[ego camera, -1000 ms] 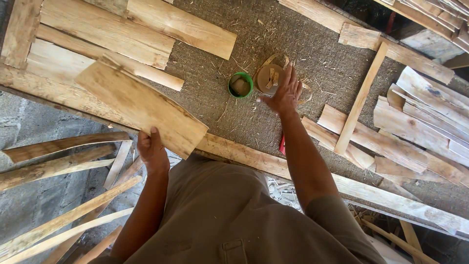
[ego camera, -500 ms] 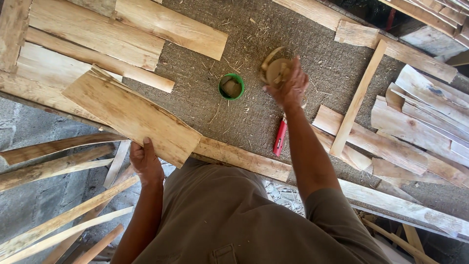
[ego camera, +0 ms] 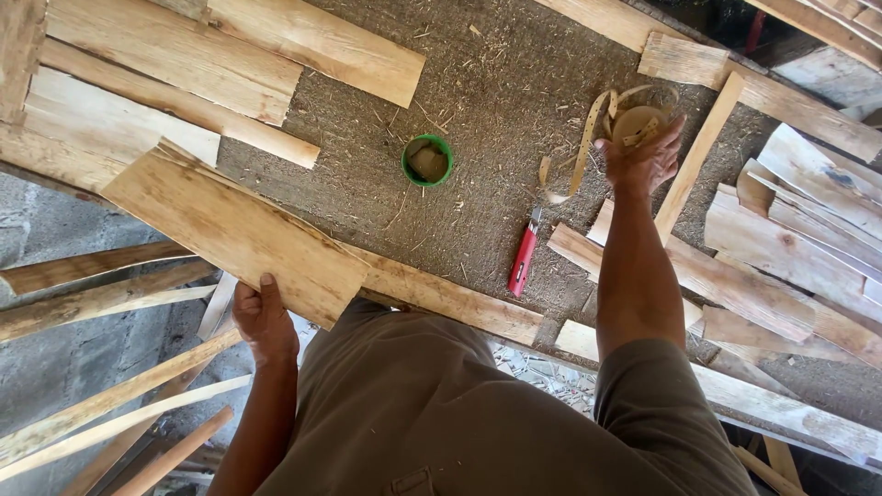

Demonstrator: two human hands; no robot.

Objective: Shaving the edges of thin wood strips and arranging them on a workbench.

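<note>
My left hand (ego camera: 263,321) grips the near edge of a flat wooden board (ego camera: 234,230) that lies slanted over the left side of the workbench (ego camera: 487,101). My right hand (ego camera: 643,158) is raised over the bench and closed on a coiled tan measuring tape (ego camera: 634,124); a loose strip of the tape (ego camera: 579,156) hangs down in a loop toward the bench. A red utility knife (ego camera: 523,260) lies on the bench just left of my right forearm. A small green cup (ego camera: 427,161) stands in the middle of the bench.
Several wooden planks (ego camera: 165,83) are stacked at the far left, and more boards and offcuts (ego camera: 790,230) lie at the right. Long wooden slats (ego camera: 101,294) lean below the bench at the left. Sawdust covers the bench surface.
My right hand has lifted the tape off the bench, and its strip now dangles. My left hand has pulled the board nearer and slid along its near edge.
</note>
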